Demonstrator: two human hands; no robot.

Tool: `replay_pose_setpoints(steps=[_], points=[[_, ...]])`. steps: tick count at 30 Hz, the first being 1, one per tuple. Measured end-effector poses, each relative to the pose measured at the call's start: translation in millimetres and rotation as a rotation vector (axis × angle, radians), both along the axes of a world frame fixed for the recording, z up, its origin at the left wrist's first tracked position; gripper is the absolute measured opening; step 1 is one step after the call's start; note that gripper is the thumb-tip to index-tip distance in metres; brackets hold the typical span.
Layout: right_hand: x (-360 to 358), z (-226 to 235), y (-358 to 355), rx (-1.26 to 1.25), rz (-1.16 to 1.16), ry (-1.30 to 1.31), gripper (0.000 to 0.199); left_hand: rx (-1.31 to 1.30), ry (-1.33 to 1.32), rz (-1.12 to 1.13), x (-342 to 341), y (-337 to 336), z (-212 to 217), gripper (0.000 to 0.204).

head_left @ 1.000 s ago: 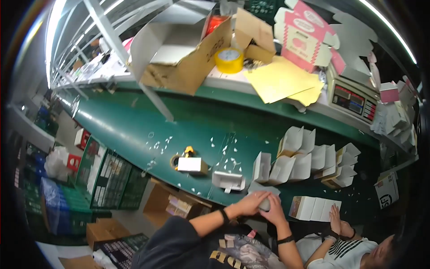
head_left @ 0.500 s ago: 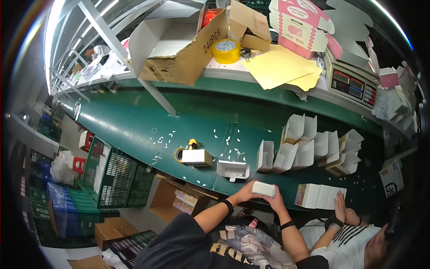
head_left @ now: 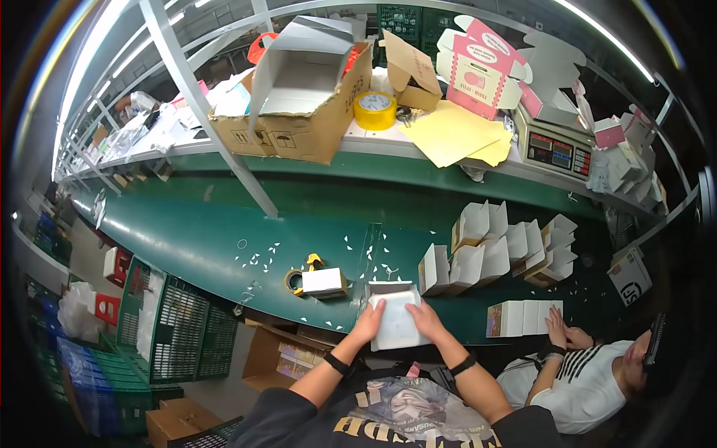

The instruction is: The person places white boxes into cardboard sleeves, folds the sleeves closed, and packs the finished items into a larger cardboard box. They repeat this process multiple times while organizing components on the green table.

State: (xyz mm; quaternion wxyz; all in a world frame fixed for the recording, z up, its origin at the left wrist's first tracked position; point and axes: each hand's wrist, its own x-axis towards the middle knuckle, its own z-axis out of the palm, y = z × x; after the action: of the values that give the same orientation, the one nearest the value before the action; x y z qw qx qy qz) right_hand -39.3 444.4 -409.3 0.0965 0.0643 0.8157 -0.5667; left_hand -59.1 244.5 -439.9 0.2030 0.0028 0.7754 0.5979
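Between my left hand [head_left: 367, 322] and my right hand [head_left: 426, 321] is a flat white rectangular item [head_left: 396, 322] with rounded corners. Each hand grips one side of it, thumbs along its top face. Its exact kind does not show. Just beyond it, partly covered by it, an open white carton [head_left: 390, 287] lies on the green bench. Left of that sit a closed white-topped small box [head_left: 323, 281], a roll of dark tape [head_left: 294, 282] and a yellow tape cutter [head_left: 314, 260].
Several open white cartons [head_left: 467, 265] stand to the right. A co-worker's hands [head_left: 556, 326] touch a row of white boxes [head_left: 515, 319]. Paper scraps [head_left: 265, 255] dot the green bench [head_left: 187, 224]. The shelf holds a cardboard box [head_left: 299, 134], yellow tape [head_left: 375, 111] and a scale [head_left: 556, 145]. Green crates [head_left: 183, 321] stand left.
The white item has come left and now shows its broad face, in front of the open carton. Both my hands moved with it. The whole view has shifted a little.
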Motion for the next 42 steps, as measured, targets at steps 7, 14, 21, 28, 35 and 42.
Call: replay_pose_setpoints(steps=[7, 14, 21, 28, 35, 42], points=[[-57, -35, -3, -0.016, -0.011, -0.37, 0.054, 0.365, -0.396, -0.016, -34, -13, -15, 0.057], [-90, -44, -4, 0.281, 0.294, -0.435, 0.05, 0.416, -0.672, -0.055, -5, -41, 70, 0.055], [-122, -33, -42, 0.685, 0.493, -0.432, 0.045, -0.442, 0.72, -0.228, 14, -72, 106, 0.058], [-104, 3, -22, 0.022, 0.094, -0.642, 0.044, -0.54, 0.799, -0.513, -30, -58, 93, 0.073], [9, 62, -32, 0.372, -0.21, -0.045, 0.025, -0.764, 1.079, -0.525, -39, -47, 25, 0.065], [33, 18, -83, 0.709, 0.079, 0.55, 0.032, -0.783, 0.96, -0.6, -3, -54, 10, 0.058]])
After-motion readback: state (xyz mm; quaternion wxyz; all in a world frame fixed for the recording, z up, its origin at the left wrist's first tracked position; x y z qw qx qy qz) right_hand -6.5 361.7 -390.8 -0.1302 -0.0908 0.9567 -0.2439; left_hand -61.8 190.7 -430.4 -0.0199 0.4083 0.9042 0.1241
